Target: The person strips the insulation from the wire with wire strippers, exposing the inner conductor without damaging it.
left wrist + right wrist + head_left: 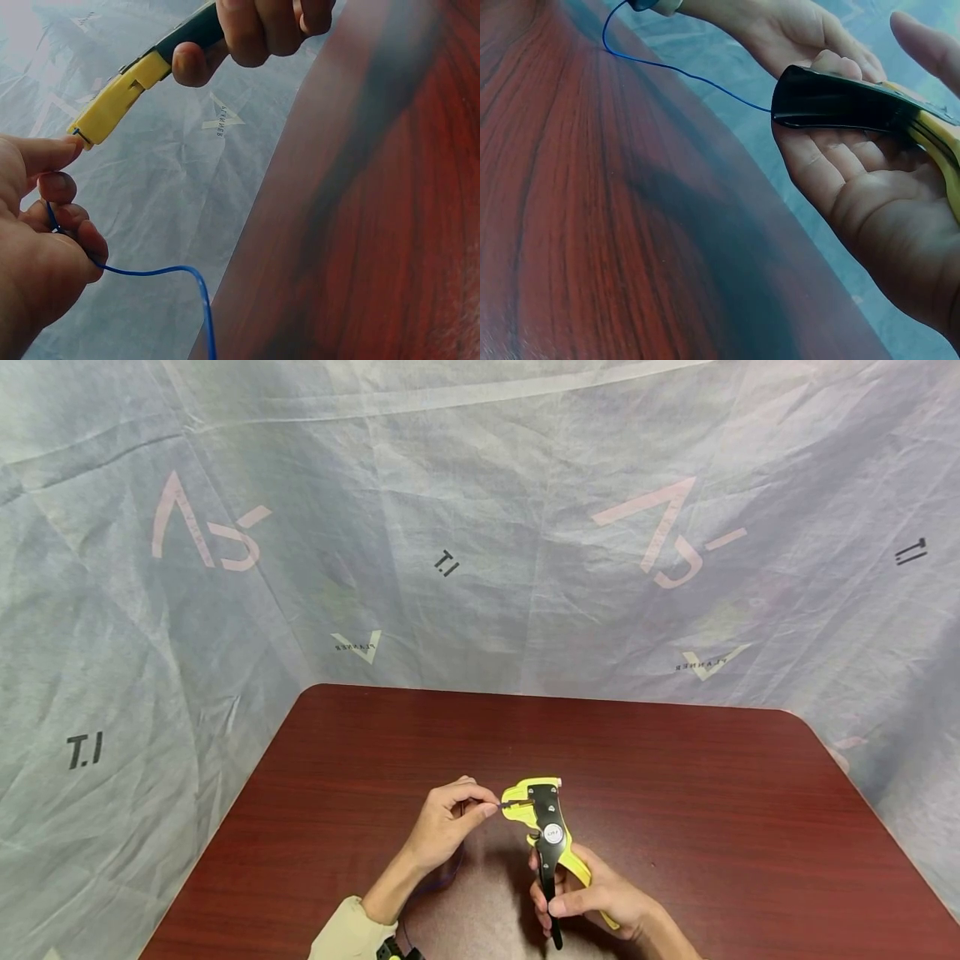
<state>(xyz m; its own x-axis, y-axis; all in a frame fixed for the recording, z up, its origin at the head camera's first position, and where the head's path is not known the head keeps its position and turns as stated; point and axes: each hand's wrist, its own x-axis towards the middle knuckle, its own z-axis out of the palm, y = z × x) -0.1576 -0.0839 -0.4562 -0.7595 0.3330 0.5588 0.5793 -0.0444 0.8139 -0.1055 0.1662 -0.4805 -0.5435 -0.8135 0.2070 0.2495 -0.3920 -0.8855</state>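
My left hand (441,828) pinches a thin blue wire (154,272) between thumb and forefinger. The wire's end enters the mouth of a yellow-and-black wire stripper (552,806), right at the left fingertips. My right hand (611,893) holds the stripper by its handles, head up and mouth toward the left hand. In the right wrist view the fingers lie under the black handle (840,99), while the thumb (928,46) shows above it. From the left hand, the rest of the wire hangs in a loose curve toward the left wrist. The wire's tip is hidden inside the stripper head.
A dark red wood-grain table (697,777) lies beneath both hands. Grey printed fabric (480,527) hangs behind the table and along its sides. A small black device (397,950) sits at the left wrist by the light sleeve (351,931).
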